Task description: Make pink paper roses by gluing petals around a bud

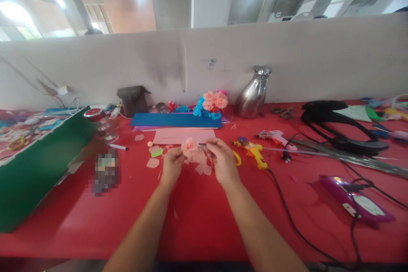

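My left hand (172, 165) is closed round the base of a pink paper flower (190, 145), which stands just above its fingers. My right hand (222, 160) is pinched beside the flower on a thin stem or wire that I cannot make out clearly. Both hands hover above the red table (197, 221). Loose pink petal cut-outs (153, 162) and a small green scrap (157, 152) lie under and left of the hands. A pink sheet (178, 135) lies just beyond them.
A yellow glue gun (255, 153) with a black cord lies right of my hands. Beyond are blue foam sheets (175, 120), a bunch of paper flowers (213, 103) and a silver vase (253, 93). A green board (38, 165) stands left; a purple device (357, 199) right.
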`<state>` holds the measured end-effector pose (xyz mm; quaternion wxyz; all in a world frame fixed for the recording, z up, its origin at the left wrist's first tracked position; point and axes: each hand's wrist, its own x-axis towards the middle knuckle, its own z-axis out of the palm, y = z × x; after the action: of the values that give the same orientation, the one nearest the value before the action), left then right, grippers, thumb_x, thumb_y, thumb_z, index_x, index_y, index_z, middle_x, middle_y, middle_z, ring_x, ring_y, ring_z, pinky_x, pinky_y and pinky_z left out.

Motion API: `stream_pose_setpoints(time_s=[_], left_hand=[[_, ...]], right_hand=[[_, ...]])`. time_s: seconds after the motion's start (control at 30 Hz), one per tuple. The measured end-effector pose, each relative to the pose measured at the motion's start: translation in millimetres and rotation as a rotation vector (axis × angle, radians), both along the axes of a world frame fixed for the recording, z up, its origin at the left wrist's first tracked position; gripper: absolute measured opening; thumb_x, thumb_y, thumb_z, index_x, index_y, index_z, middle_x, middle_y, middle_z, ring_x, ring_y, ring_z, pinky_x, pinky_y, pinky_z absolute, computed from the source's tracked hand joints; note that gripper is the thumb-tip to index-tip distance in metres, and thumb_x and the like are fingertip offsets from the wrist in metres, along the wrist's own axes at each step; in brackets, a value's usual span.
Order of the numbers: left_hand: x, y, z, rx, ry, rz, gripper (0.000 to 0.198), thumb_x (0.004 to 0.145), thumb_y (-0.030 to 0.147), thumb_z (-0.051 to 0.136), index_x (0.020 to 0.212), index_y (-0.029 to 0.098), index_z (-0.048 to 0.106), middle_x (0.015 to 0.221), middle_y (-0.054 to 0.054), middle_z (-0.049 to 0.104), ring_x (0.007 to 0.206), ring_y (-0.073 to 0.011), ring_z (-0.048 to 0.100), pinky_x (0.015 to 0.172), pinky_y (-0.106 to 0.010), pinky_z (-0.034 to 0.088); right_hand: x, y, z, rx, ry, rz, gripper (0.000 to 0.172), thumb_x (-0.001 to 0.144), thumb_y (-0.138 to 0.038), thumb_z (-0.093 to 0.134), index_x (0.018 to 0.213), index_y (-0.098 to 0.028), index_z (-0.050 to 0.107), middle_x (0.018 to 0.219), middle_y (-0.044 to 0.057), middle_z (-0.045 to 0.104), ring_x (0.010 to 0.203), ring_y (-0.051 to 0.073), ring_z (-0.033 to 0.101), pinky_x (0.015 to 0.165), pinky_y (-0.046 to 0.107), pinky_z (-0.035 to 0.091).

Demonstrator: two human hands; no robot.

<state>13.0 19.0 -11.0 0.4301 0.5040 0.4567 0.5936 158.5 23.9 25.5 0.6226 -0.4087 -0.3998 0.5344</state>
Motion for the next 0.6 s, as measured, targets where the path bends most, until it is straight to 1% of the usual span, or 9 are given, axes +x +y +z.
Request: stream_pose_setpoints(time_s=[0.1,0.2,0.3,0.37,0.43,0.5,0.6], left_hand=[[-0.5,1.4,-2.1,-0.013,-0.016,0.039,0.010,0.065,0.017,0.059,0.056,0.016,0.063,0.058,0.001,0.055,0.061,-0.0128,0.046,0.061,-0.024,0.037],[0.2,0.6,-2.1,-0.023,-0.047,0.024,0.009,0.065,0.017,0.060,0.057,0.016,0.064,0.059,0.001,0.057,0.063,-0.0134,0.048,0.063,-0.024,0.038],[1.0,-1.2,-0.3,-0.030,-0.075,-0.001,0.007,0.066,0.018,0.060,0.064,0.016,0.067,0.063,0.001,0.060,0.065,-0.0141,0.050,0.066,-0.025,0.040],[0.6,-1.4,-0.2,-0.009,-0.071,-0.022,0.009,0.068,0.018,0.059,0.068,0.017,0.069,0.067,0.000,0.061,0.068,-0.0152,0.052,0.069,-0.026,0.041],[-0.6,-0.6,-1.5,0.025,-0.016,-0.024,0.011,0.069,0.017,0.057,0.067,0.017,0.068,0.068,-0.001,0.061,0.070,-0.0160,0.053,0.069,-0.027,0.041],[-2.0,0.4,-3.3,0.065,0.085,0.018,0.013,0.069,0.015,0.056,0.061,0.017,0.066,0.067,-0.001,0.060,0.069,-0.0164,0.052,0.067,-0.026,0.040],[-2.6,1.0,-4.4,0.120,0.211,0.101,0.018,0.068,0.012,0.053,0.055,0.018,0.064,0.068,-0.002,0.061,0.070,-0.0172,0.053,0.067,-0.026,0.039]], right_hand=[[-1.9,-2.6,1.4,0.017,-0.088,-0.003,0.014,0.066,-0.032,0.064,0.075,-0.022,0.063,0.061,-0.002,0.054,0.055,0.012,0.044,0.051,0.025,0.034],[-3.6,-5.5,3.1,0.027,-0.147,0.012,0.014,0.066,-0.034,0.065,0.074,-0.022,0.063,0.062,-0.002,0.054,0.055,0.012,0.044,0.052,0.025,0.033],[-4.3,-7.7,4.9,0.029,-0.213,0.027,0.014,0.066,-0.033,0.064,0.075,-0.022,0.064,0.064,-0.002,0.055,0.056,0.012,0.044,0.052,0.025,0.033],[-4.4,-8.4,5.8,0.022,-0.254,0.040,0.015,0.067,-0.034,0.064,0.076,-0.022,0.065,0.062,-0.002,0.054,0.055,0.012,0.043,0.051,0.025,0.031],[-4.4,-8.6,6.0,0.028,-0.291,0.054,0.016,0.069,-0.037,0.064,0.074,-0.021,0.064,0.057,-0.003,0.051,0.052,0.012,0.041,0.049,0.025,0.030],[-4.3,-8.5,5.7,0.052,-0.333,0.060,0.021,0.072,-0.041,0.063,0.067,-0.021,0.062,0.054,-0.003,0.049,0.050,0.011,0.039,0.048,0.025,0.029],[-4.2,-8.1,3.9,0.100,-0.381,0.081,0.027,0.075,-0.044,0.061,0.063,-0.020,0.060,0.058,-0.001,0.054,0.055,0.013,0.045,0.051,0.025,0.032]])
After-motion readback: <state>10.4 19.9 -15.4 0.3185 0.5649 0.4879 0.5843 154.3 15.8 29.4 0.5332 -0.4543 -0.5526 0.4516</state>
